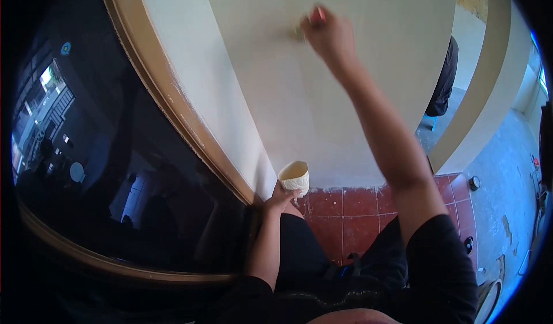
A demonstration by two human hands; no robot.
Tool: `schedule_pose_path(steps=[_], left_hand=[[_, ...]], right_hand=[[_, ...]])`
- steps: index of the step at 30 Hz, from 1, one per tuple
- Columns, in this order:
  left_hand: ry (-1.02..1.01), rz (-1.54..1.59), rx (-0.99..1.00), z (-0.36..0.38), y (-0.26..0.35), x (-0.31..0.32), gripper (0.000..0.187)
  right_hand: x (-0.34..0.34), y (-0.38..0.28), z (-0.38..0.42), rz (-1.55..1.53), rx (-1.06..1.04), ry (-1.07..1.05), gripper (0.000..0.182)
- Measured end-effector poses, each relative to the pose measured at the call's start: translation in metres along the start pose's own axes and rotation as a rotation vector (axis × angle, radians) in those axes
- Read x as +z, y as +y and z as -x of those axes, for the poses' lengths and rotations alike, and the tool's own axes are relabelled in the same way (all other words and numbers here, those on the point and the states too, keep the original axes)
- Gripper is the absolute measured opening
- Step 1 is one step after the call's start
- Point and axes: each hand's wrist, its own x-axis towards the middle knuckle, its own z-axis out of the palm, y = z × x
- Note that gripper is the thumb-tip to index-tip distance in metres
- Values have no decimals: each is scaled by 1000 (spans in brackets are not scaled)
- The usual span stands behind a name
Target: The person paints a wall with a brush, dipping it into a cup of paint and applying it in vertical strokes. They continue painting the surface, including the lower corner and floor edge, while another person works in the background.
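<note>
In the head view, my left hand (281, 198) is wrapped round the lower part of a cream, paint-coated cup (295, 183), held upright with its mouth facing up. Pale paint has run down its outside. Higher up, my right hand (333, 35) is closed on a paintbrush (318, 16) with a red handle. Its bristle end, blurred, is right at the cream wall (322, 116), and the fingers cover much of the handle.
At left, a dark glass pane (144, 168) sits in a brown frame (167, 96). Red floor tiles (328, 232) with pale specks lie below the wall. A small dark round object (474, 183) rests on the bluish floor (501, 209) at right. Dark cloth (444, 85) hangs beyond the opening.
</note>
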Motion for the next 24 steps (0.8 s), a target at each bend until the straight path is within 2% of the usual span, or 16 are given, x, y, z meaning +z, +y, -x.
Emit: schedule_pose_path(steps=[2, 3, 5, 8, 10, 13, 14, 15, 18, 19, 21, 22, 24], left_hand=[[3, 7, 1, -1, 0, 3, 79], [0, 16, -22, -2, 3, 4, 81], [-22, 28, -2, -4, 0, 2, 82], [2, 65, -11, -2, 2, 3, 82], [56, 29, -53, -1, -4, -3, 83], [86, 115, 34, 0, 7, -1, 84], [80, 129, 65, -2, 7, -5, 85], [79, 110, 47, -2, 4, -8, 85], [138, 102, 22, 1, -3, -12, 79], [178, 57, 21, 3, -7, -14, 78], [182, 73, 30, 3, -3, -15, 79], [179, 99, 48, 2, 0, -13, 80], [179, 114, 15, 4, 3, -17, 76]], right_hand=[[-2, -27, -43, 35, -113, 141, 19], [-12, -46, -56, 37, -107, 137, 19], [-25, -73, -73, 39, 71, -106, 23], [-8, -44, -46, -28, 42, -95, 26], [7, -2, 7, -132, -258, 96, 12], [7, 23, 115, -212, -35, 64, 10], [7, 35, 154, -136, -34, 74, 11], [5, 40, 196, -192, 118, 26, 11], [1, 64, 313, -101, 407, -51, 8], [1, 67, 343, -105, 419, -56, 8], [-2, 66, 377, -115, 839, -94, 8], [1, 70, 377, -113, 844, -96, 8], [7, 83, 369, -143, 634, -41, 10]])
